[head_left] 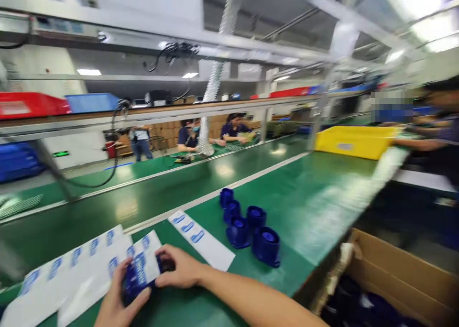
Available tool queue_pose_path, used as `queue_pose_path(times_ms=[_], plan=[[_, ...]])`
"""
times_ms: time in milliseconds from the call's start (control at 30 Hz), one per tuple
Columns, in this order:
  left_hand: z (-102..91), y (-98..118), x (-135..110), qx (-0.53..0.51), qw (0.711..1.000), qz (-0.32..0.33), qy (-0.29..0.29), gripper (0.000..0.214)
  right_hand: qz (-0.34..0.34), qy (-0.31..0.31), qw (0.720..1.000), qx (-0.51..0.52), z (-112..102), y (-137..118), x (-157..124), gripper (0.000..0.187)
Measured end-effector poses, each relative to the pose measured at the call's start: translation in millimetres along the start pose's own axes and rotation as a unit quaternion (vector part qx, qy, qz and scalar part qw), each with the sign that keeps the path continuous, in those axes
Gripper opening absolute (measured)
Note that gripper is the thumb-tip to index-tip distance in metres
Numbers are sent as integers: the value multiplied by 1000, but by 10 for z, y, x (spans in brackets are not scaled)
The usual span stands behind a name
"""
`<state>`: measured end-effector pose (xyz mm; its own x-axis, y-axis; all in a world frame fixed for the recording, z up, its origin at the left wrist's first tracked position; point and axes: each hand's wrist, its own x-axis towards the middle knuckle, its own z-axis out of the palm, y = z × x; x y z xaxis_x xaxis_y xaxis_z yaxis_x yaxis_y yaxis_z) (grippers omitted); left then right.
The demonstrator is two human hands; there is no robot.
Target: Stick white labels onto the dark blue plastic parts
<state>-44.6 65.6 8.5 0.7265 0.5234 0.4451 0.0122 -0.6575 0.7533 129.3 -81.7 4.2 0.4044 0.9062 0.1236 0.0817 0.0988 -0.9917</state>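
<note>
Both hands hold one blue part (138,281) low over the green table (308,207). Left hand (116,303): fingers curled under the part. Right hand (181,268): fingers pinching a white label (147,265) against the part. Label sheets (75,269) lie just left; five blue parts (251,229) stand near, to the right.

Left hand (116,304): bare, no glove, no ring.
Right hand (181,268): bare.
Right forearm (251,298): bare, no sleeve.
</note>
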Motion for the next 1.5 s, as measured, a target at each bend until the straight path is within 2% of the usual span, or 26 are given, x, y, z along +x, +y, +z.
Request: queue_pose_path(times_ms=[33, 67, 133, 200, 300, 500, 667, 833, 1333, 1367, 1433, 1500], plan=[[-28, -69, 2, -3, 1000, -14, -27, 62, -20, -12, 999, -35, 7, -37, -35, 81], [-60, -121, 3, -15, 996, -25, -88, 70, -29, -19, 996, -80, 5, -68, -56, 76], [-126, -156, 5, -28, 989, -39, -140, 79, -32, -14, 988, -152, 0, -109, -77, 70], [-181, -111, 7, -32, 984, -42, -169, 79, -27, -13, 980, -194, 15, -130, -92, 69], [-229, -5, 10, -32, 980, -48, -190, 69, -20, -4, 975, -220, 68, -149, -120, 67], [-199, 21, -22, -16, 985, -37, -165, 58, -29, -5, 976, -217, 114, -234, -144, 56], [-160, 33, -19, -33, 988, -25, -147, 53, -34, -7, 975, -218, 70, -188, -135, 65], [-204, 121, 38, -29, 989, -16, -147, 46, -37, -4, 976, -214, 40, -106, -143, 73], [-222, 134, 67, -53, 989, 28, -134, 39, -22, -21, 982, -186, 10, -95, -169, 80], [-215, 141, 71, -58, 989, 38, -127, 35, -23, -18, 985, -172, 24, -101, -171, 77], [-196, 162, 85, -67, 991, 49, -110, 19, -29, 6, 989, -144, 62, -117, -169, 51], [-175, 188, 99, -73, 991, 44, -99, 21, -37, 35, 991, -125, 94, -134, -157, 29]])
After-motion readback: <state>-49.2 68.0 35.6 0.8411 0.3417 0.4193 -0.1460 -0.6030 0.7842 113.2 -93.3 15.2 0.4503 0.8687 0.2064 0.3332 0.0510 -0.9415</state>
